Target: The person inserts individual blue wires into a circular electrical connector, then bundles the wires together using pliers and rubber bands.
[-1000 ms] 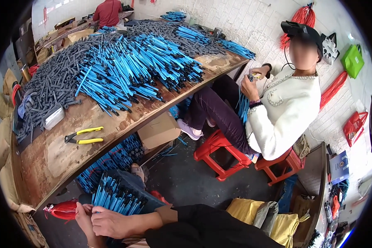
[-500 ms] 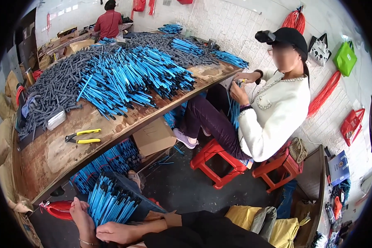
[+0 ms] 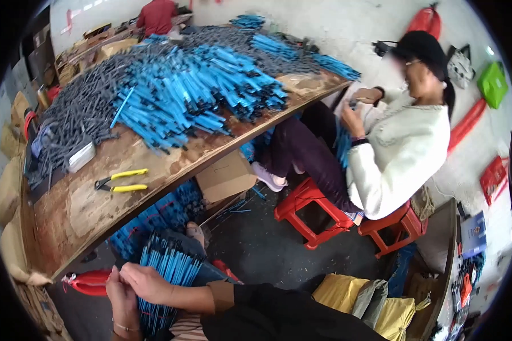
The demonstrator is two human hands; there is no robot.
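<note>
My left hand and my right hand meet at the lower left with their fingertips pinched close together. Both are closed, and whatever sits between the fingers is too small or hidden to name. Just beside them, a bundle of thin blue rods with black ends leans over my lap, partly covered by my right hand and forearm. A thin red line shows across its lower part. A hank of red cord lies immediately left of my fingers, below the table's edge.
On the wooden table lie yellow-handled nippers, a heap of blue rods and many grey plastic pieces. A co-worker sits on a red stool. A cardboard box and more rods are under the table.
My right hand has moved up from the bundle's lower end to join my left hand's fingertips. The left fingers have closed. The whole view has shifted slightly.
</note>
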